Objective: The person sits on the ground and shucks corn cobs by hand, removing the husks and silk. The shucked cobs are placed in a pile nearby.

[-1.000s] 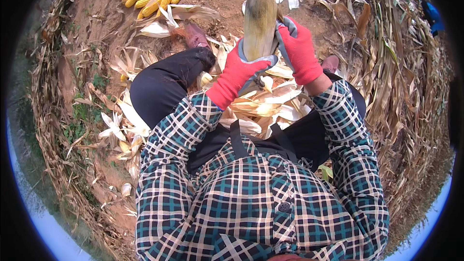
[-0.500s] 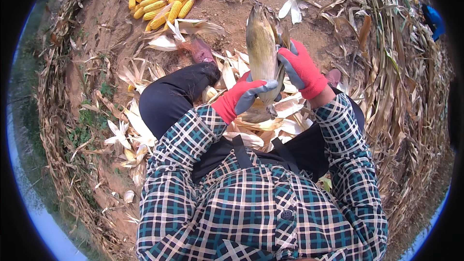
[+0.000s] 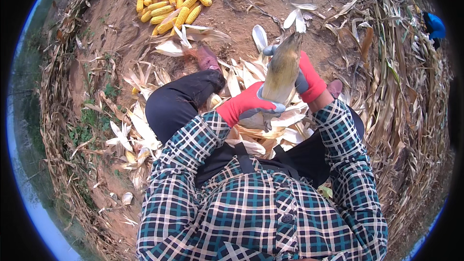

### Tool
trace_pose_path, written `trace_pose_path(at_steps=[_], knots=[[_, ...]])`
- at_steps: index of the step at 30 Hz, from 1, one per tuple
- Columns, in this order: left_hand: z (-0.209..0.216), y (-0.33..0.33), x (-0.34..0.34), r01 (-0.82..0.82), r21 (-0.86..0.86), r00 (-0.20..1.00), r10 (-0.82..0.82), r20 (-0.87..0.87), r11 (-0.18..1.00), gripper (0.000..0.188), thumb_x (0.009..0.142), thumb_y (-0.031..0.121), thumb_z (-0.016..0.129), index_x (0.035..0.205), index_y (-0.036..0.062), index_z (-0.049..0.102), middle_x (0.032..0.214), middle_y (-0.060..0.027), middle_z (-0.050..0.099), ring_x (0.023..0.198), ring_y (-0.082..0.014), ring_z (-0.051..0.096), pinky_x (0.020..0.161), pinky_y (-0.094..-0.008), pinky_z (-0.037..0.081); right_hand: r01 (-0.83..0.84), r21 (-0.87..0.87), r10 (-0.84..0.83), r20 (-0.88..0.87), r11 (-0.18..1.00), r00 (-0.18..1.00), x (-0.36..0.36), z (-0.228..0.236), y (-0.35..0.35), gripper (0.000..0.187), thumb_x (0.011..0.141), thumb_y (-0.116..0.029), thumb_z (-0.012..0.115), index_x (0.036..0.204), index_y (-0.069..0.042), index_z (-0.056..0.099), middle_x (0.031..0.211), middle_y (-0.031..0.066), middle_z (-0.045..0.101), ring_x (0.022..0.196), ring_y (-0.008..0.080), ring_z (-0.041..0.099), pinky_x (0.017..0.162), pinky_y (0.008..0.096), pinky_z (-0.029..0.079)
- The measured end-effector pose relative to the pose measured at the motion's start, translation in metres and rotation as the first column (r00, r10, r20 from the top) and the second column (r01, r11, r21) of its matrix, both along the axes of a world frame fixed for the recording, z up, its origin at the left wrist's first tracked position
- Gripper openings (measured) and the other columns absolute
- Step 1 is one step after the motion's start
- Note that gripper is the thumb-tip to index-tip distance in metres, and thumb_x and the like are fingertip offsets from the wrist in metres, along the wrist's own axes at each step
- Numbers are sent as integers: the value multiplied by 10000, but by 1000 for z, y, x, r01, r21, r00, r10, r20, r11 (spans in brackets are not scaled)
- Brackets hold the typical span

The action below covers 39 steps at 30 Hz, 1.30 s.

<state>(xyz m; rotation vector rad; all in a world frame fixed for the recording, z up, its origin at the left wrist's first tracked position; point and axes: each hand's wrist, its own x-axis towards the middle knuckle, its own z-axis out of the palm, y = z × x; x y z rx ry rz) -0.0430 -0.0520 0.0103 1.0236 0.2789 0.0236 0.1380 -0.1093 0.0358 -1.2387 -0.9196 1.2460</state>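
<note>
Basically, much of both hands is out of sight: the L hand's (image 3: 246,102) fingers go behind the corn ear (image 3: 282,70), as do most of the R hand's (image 3: 311,81). A grey fingertip shows at the ear's upper L edge; can't tell for sure which hand's. Husk covers the kernels; the ear's lower end is partly behind the L thumb. Cob pile (image 3: 181,0) is cut off at the top, & the blue thing (image 3: 435,26) near the R rim is hard to make out.

Grip: L closed round the ear's lower part, thumb across the front; R closed on its R side, higher up. Both gloves red w/ grey.

Ear's held btwn the hands, above the loose husks (image 3: 278,135). Long axis runs away from the person, tilted a bit R; narrow tip points fwd, butt twd the lap.
</note>
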Motion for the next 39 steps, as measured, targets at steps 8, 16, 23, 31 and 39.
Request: trace_pose_path(at_steps=[8, 16, 23, 31, 39], knots=[[0, 26, 4, 36, 128, 998, -42, 45, 991, 673, 633, 160, 782, 1224, -16, 514, 1116, -80, 626, 1023, -166, 589, 913, -318, 453, -68, 87, 107, -594, 994, 798, -12, 10, -6, 482, 962, -290, 451, 1322, 28, 412, 1169, 165, 589, 1068, 258, 592, 944, 369, 480], [-7, 11, 24, -550, 550, 821, 527, 220, 628, 840, 651, 317, 832, 1306, -6, 416, 1170, -137, 587, 1085, -210, 572, 933, -335, 454, 274, 117, -273, -32, 954, 962, -7, -13, -10, 305, 953, -160, 449, 1192, 15, 523, 1086, 143, 622, 947, 192, 637, 803, 313, 528], [-17, -1, 27, -490, 345, 864, 499, 68, 800, 825, 739, 370, 758, 1368, 34, 343, 1210, -120, 542, 1070, -210, 567, 903, -327, 465, 387, 215, -421, 143, 897, 896, -34, -5, -1, 301, 890, -122, 507, 1156, 6, 566, 1053, 116, 636, 972, 182, 619, 829, 296, 480], [5, -11, 31, -464, -337, 803, 550, 231, 819, 547, 955, 417, 471, 1348, 45, 391, 1326, -82, 465, 1221, -178, 458, 1059, -340, 339, 440, -7, -390, -476, 898, 788, -35, 19, 10, 413, 1000, -305, 421, 1276, 3, 437, 934, 39, 573, 939, 159, 553, 872, 297, 443], [24, -2, 15, -442, -224, 800, 495, 340, 868, 528, 925, 340, 564, 1303, 7, 407, 1242, -83, 520, 1140, -173, 519, 974, -302, 414, 447, -15, -398, -484, 894, 779, -36, 41, 11, 424, 979, -369, 470, 1129, 18, 560, 658, -51, 442, 555, 48, 385, 509, 192, 348]])
